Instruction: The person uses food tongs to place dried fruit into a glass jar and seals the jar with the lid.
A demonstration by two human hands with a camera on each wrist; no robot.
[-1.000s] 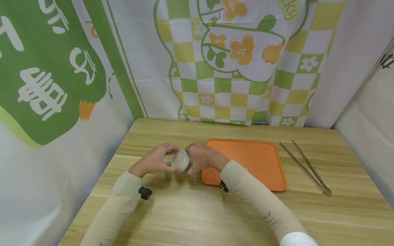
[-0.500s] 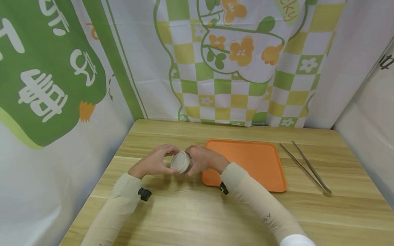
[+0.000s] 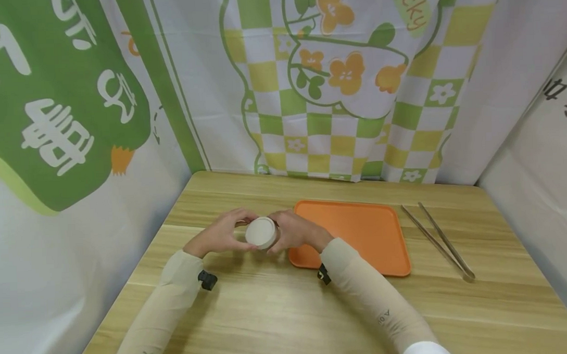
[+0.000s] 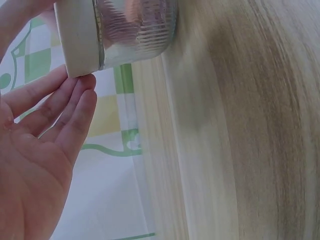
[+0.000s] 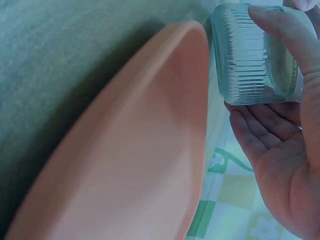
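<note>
A small clear jar (image 5: 245,57) with ribbed glass sides and a cream lid (image 3: 260,233) is held between both hands above the table, left of the orange tray. My left hand (image 3: 223,233) holds the lid's edge between thumb and fingertips; in the left wrist view its fingers touch the rim of the lid. My right hand (image 3: 296,231) grips the glass body, thumb on one side and fingers on the other, as the right wrist view shows. From the head view the lid's top faces up, and most of the glass is hidden under it. The jar's contents cannot be made out.
An orange tray (image 3: 356,232) lies just right of the jar, partly under the right forearm. Metal tongs (image 3: 442,244) rest on the wooden table (image 3: 269,313) further right. Printed cloth (image 3: 328,123) hangs behind the table's back edge.
The jar has tipped so that its lid now faces more squarely up to the head camera. Both hands keep nearly the same place and hold on the jar.
</note>
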